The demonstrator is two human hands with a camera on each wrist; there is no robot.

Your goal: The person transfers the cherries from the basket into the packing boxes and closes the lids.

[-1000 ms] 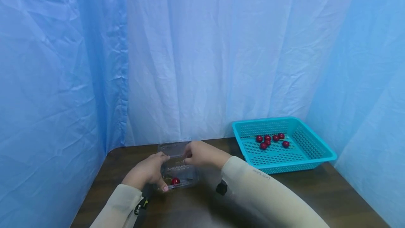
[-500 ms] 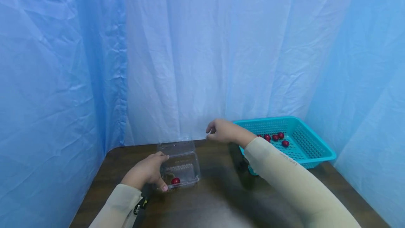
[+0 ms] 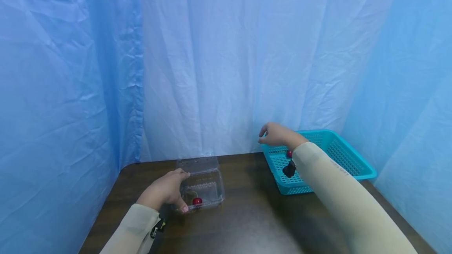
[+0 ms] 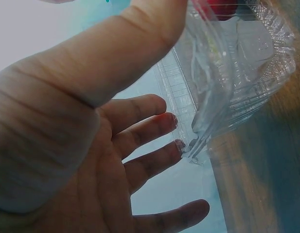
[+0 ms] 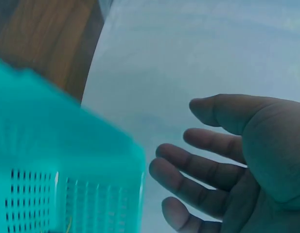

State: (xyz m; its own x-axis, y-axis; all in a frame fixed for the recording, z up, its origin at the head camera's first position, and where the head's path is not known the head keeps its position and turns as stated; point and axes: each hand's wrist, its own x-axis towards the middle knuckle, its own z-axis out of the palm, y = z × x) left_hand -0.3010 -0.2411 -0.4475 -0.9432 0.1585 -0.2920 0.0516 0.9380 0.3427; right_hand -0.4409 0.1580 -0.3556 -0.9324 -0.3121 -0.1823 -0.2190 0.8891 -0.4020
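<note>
My left hand (image 3: 166, 190) holds the left side of a clear plastic clamshell box (image 3: 219, 191), thumb at its front rim and fingers toward the hinge. Fingertips meet the box (image 4: 213, 97) edge in the left wrist view. One red cherry (image 3: 197, 201) with a stem lies inside near the front; the lid (image 3: 197, 164) is folded back. Over the left rear of a turquoise basket (image 3: 291, 190) hovers my right hand (image 3: 279, 134), fingers loosely bent and holding nothing. A cherry (image 3: 289, 153) shows in the basket; my right forearm hides the others.
A dark wooden table (image 3: 240, 214) carries both containers, the box left of centre and the basket at the right rear. Pale blue curtains (image 3: 226, 69) hang close behind the table and along both sides.
My right hand has left the clamshell box and moved right to the basket, passing above the table. My left hand stays at the box, and the cherry remains inside.
</note>
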